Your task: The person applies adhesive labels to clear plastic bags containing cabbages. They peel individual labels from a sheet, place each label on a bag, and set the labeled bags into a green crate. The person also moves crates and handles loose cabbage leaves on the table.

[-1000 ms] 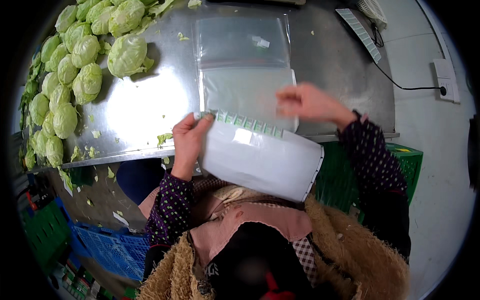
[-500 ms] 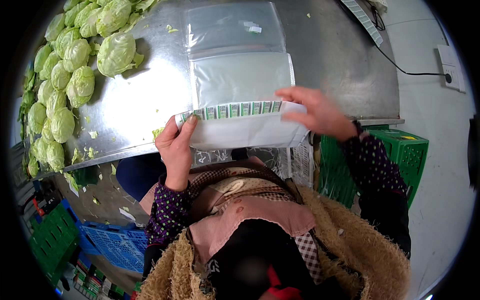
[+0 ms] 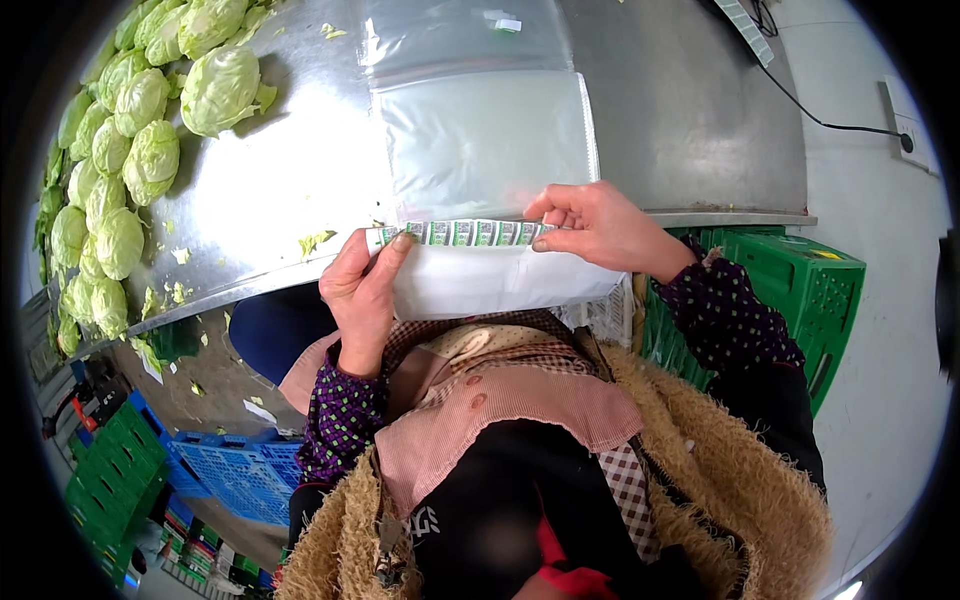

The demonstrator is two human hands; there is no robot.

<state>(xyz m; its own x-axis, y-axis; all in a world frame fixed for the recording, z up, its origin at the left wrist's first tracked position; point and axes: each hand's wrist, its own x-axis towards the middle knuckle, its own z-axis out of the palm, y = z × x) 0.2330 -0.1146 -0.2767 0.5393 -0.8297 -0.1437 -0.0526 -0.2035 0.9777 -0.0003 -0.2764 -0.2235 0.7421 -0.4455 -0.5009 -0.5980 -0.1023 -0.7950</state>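
Note:
A white sheet of labels (image 3: 480, 280) is held across the table's near edge, with a row of small green-and-white printed labels (image 3: 472, 233) along its far side. My left hand (image 3: 358, 292) grips its left end, thumb on top beside the row. At the other end, my right hand (image 3: 608, 232) has thumb and index finger pinched at the last label; whether that label has lifted is too small to tell. Just beyond lies a stack of clear plastic bags (image 3: 485, 140), flat on the metal table. One loose label (image 3: 508, 25) lies on the farther bag.
Several pale green lettuce-like heads (image 3: 120, 150) crowd the left side of the metal table (image 3: 690, 110), with leaf scraps around. Green crates (image 3: 790, 290) stand at the right below the edge. Blue crates (image 3: 235, 475) sit on the lower left floor. A black cable (image 3: 815, 115) runs to a wall socket.
My right hand has moved left from beyond the sheet's right end and closed its fingertips at the label row. The left hand keeps its hold. The view has shifted slightly.

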